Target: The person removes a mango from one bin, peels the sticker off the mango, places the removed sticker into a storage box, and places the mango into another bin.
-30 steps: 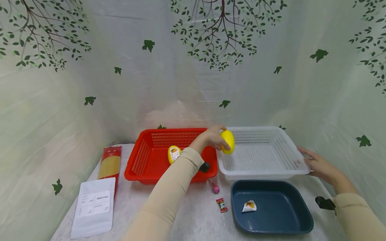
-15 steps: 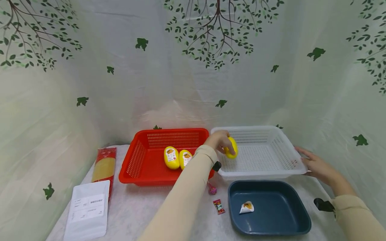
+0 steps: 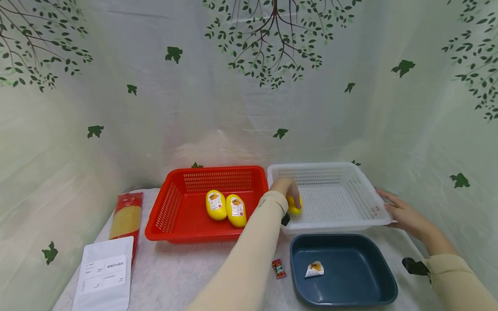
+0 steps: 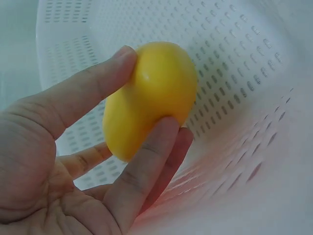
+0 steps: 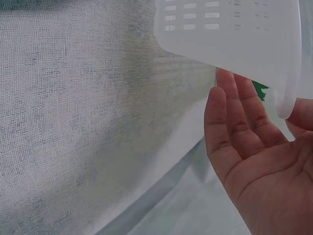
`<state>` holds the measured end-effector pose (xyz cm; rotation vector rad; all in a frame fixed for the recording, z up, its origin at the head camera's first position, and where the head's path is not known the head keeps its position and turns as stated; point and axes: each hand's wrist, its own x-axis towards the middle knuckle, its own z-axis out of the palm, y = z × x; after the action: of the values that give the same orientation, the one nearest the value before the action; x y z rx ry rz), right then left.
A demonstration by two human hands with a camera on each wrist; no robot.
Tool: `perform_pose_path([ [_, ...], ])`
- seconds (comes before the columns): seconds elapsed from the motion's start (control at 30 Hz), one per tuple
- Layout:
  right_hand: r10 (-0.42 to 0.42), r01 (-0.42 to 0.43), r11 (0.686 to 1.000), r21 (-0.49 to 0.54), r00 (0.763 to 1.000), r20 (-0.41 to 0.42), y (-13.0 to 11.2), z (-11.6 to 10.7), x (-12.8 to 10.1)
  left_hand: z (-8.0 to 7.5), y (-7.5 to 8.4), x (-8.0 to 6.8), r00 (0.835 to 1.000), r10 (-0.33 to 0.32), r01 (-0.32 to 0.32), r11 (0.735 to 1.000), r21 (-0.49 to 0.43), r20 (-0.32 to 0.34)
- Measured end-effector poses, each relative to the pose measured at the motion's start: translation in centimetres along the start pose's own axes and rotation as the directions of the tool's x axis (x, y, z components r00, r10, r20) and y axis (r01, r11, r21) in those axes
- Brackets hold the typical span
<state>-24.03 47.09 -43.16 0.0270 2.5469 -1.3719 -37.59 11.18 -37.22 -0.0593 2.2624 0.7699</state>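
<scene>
Yellow egg-shaped capsule going into the white basket

Yellow capsule (image 4: 149, 98): smooth, glossy, egg-shaped, probably a light hard plastic shell. It is likely slippery, so a hold across the widest part, thumb on one side and fingers opposite, suits it best.

Listing left to right. A white pouch (image 3: 103, 278) is lying at the near left of the table (image 3: 194, 276), with a red-ended pasta packet (image 3: 125, 220) just behind it. The red basket (image 3: 163, 216) is holding two more yellow capsules (image 3: 225, 207) side by side, labels up. The left hand (image 3: 285, 192) is reaching over the near left corner of the white basket (image 3: 330, 170) and pinching the yellow capsule between thumb and fingertips, low inside the basket; whether the capsule is touching the floor cannot be told. A small red sweet wrapper (image 3: 278, 268) is lying on the table beside the dark blue tray (image 3: 373, 293), which is holding a white folded packet (image 3: 313, 269). The right hand (image 3: 404, 214) is lying flat, fingers straight, against the white basket's right rim.

Against a second ago: the capsule was being carried above the rim between the two baskets; now it is sitting lower, inside the white basket. The right hand is staying at the rim.
</scene>
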Motion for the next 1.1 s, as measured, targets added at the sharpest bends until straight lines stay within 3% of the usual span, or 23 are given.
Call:
perform_pose_path([
  [0.17,-0.002,0.002,0.999,0.04,1.0,0.019,-0.1,0.1,0.0,0.6,0.0,0.0,0.999,-0.029,0.029,1.0,0.007,-0.036],
  [0.37,-0.004,0.002,0.998,0.055,1.0,0.029,0.1,0.0,0.1,1.1,0.3,-0.2,0.997,-0.07,0.07,0.997,0.035,-0.023],
  [0.53,-0.004,0.001,0.998,0.065,0.999,0.032,0.3,-0.1,0.2,1.4,0.3,0.1,0.995,-0.091,0.091,0.996,-0.001,-0.034],
  [0.7,0.005,-0.007,0.998,0.07,1.0,0.027,0.3,-0.1,0.2,1.4,-0.3,0.1,0.999,-0.031,0.028,0.994,-0.104,-0.033],
  [0.87,-0.004,0.002,0.998,0.07,1.0,0.028,0.2,-0.2,0.1,1.4,-0.7,-0.1,0.997,0.08,-0.08,0.99,-0.114,-0.001],
  [1.1,-0.007,0.006,0.998,0.056,1.0,0.029,0.1,0.0,0.0,1.6,-0.5,-0.4,0.997,0.075,-0.074,0.993,-0.091,0.01],
])
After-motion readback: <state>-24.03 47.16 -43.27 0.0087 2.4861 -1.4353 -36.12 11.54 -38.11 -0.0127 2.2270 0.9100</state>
